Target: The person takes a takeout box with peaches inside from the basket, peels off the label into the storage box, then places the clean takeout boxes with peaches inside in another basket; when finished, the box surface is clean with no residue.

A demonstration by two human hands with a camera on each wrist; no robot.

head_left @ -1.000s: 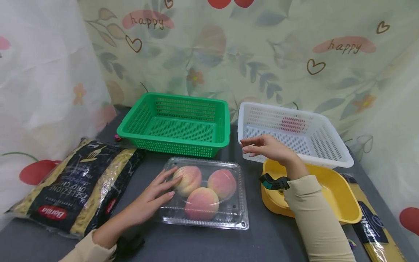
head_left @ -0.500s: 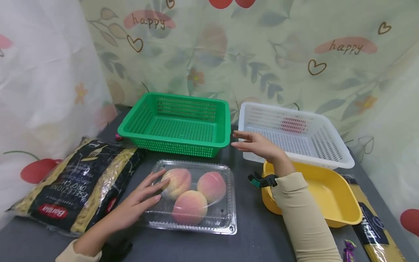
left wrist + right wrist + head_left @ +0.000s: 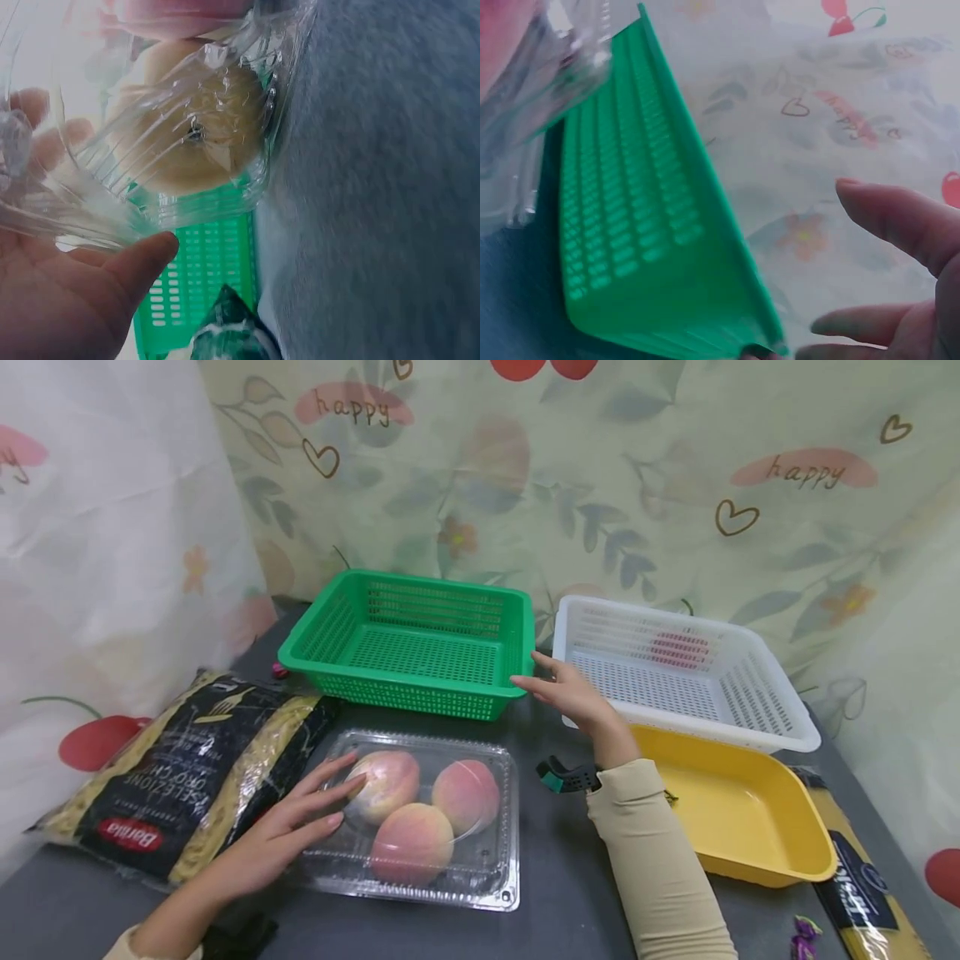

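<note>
Here the flat left hand [image 3: 281, 839] hides the clamshell's [image 3: 420, 817] edge; the right hand [image 3: 564, 692], open, holds nothing.

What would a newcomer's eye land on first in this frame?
Probably the clear clamshell box holding three peaches at the front of the grey table, with the left hand resting flat on its lid. Next, the bright green basket behind it, whose near right corner the right hand reaches toward with straight fingers. A white basket and yellow tray sit to the right.
</note>
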